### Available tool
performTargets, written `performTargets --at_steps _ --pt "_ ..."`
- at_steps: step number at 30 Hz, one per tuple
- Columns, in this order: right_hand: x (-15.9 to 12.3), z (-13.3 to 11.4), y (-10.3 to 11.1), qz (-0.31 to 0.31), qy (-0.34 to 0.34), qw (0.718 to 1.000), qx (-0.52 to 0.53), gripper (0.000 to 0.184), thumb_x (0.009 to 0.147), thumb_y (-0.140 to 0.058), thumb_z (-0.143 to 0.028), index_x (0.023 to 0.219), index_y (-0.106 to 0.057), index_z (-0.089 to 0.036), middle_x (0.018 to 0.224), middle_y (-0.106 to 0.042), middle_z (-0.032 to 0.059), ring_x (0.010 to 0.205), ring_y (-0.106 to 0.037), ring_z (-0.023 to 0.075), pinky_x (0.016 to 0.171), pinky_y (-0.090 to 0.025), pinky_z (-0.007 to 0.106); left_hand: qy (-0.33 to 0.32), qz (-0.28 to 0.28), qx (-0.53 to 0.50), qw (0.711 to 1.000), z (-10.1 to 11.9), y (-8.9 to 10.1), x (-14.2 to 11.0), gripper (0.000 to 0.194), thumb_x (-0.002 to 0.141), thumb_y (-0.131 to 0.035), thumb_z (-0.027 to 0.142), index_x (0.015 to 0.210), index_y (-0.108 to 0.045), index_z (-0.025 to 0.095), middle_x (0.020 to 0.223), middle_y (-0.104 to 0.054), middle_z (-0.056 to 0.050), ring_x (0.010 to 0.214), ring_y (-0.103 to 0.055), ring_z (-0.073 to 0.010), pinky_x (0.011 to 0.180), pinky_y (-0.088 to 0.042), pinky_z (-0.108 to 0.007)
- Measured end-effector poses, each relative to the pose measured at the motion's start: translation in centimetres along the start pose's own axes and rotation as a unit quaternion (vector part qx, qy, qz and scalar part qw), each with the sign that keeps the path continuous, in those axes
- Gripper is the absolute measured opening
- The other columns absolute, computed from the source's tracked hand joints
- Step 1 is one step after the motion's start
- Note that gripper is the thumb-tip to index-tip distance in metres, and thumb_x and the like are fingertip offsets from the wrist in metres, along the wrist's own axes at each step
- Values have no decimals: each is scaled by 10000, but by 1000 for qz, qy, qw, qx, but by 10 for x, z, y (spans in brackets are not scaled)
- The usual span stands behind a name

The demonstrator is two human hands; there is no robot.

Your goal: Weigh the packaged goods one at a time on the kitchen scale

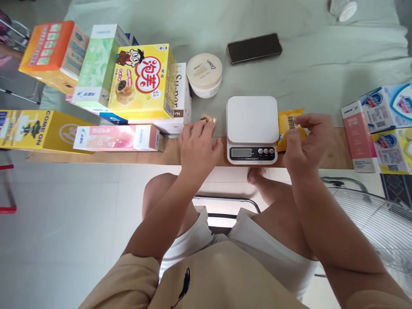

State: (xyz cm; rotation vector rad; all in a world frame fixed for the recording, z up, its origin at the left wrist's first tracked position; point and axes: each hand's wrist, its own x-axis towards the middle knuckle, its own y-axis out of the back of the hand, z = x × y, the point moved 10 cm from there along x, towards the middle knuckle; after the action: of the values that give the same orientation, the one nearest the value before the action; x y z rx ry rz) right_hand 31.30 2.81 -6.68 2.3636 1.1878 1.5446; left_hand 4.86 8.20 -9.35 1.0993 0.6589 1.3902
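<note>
A white kitchen scale [252, 119] lies between my two hands at the table's front edge, its pan bare and its display dark. To its left, my left hand [198, 146] is curled over a small clear packet [209, 119] with something brown inside, mostly covered by the fingers. On the other side, my right hand [307, 143] grips a yellow snack packet [286, 124] with thumb and fingers. This packet lies against the scale's right side, and part of it is behind the hand.
Stacked boxes stand at the left, including a yellow cream-puff box [143, 81] and a pink box [117, 137]. A Dove jar [204, 75] and a black phone [254, 48] lie beyond the scale. Soap boxes [383, 107] stand at right; a fan [370, 227] is below.
</note>
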Motion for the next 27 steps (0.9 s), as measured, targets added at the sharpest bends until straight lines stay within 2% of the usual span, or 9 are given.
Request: performTargets --at_steps 2,5,9,13,15,18,22,24,27 --pt "0 -4 -2 0 9 1000 8 229 946 -573 -380 1111 -658 -247 991 -689 86 920 -691 273 804 -572 465 -10 9 -7 1000 0 -1 0 363 918 -633 200 1270 -723 210 1342 -704 -159 1284 -628 -372 1108 -527 -536" --pt "0 -8 -6 -8 9 1000 5 213 948 -569 -346 1120 -651 -251 994 -684 85 922 -695 265 809 -578 454 -24 46 -42 998 -6 0 1 377 901 -576 111 1235 -713 219 1307 -675 -145 1166 -668 -300 1023 -570 -450" --pt "3 -18 -4 0 28 1000 2 180 971 -545 -337 1096 -641 -251 955 -677 80 899 -685 252 792 -572 436 -53 164 -100 980 -10 16 2 304 902 -610 147 1186 -697 210 1216 -631 -125 1172 -662 -273 1039 -566 -415" --pt "0 -33 -12 -36 57 997 -27 165 979 -519 -288 1099 -625 -247 962 -698 74 914 -688 250 823 -549 433 -134 240 -145 951 17 25 -1 273 944 -609 192 1210 -667 215 1185 -601 -112 1161 -662 -250 1036 -567 -404" --pt "-3 -37 -22 -73 52 995 -53 170 971 -525 -270 1097 -635 -245 997 -731 82 982 -705 264 889 -529 444 -164 243 -157 943 37 23 -1 259 957 -590 187 1205 -656 223 1185 -614 -111 1129 -665 -241 1017 -569 -401" --pt "-8 -35 -34 -114 26 989 -88 188 948 -546 -250 1095 -663 -242 1042 -780 73 1149 -727 284 1020 -488 458 -168 196 -176 950 62 6 5 261 966 -573 177 1210 -653 229 1206 -635 -119 1132 -664 -247 1025 -567 -411" --pt "-7 -27 -34 -110 1 986 -124 209 946 -535 -242 1085 -691 -243 1041 -815 62 1228 -737 284 1066 -475 448 -141 121 -207 960 81 -16 14 247 1001 -619 271 1245 -647 241 1225 -641 -119 1121 -668 -241 984 -573 -386" --pt "-5 -24 -32 -105 -6 986 -133 220 950 -534 -251 1087 -705 -244 1037 -820 64 1236 -740 286 1066 -478 445 -138 120 -219 958 85 -16 15 232 1023 -613 329 1237 -641 244 1210 -642 -111 1094 -670 -232 946 -569 -368" --pt "-4 -21 -31 -111 -13 984 -141 228 934 -538 -248 1081 -713 -248 1032 -820 60 1235 -738 284 1069 -488 447 -159 165 -227 946 81 1 12 209 1054 -535 363 1174 -631 221 1132 -652 -109 1061 -663 -238 955 -540 -390"
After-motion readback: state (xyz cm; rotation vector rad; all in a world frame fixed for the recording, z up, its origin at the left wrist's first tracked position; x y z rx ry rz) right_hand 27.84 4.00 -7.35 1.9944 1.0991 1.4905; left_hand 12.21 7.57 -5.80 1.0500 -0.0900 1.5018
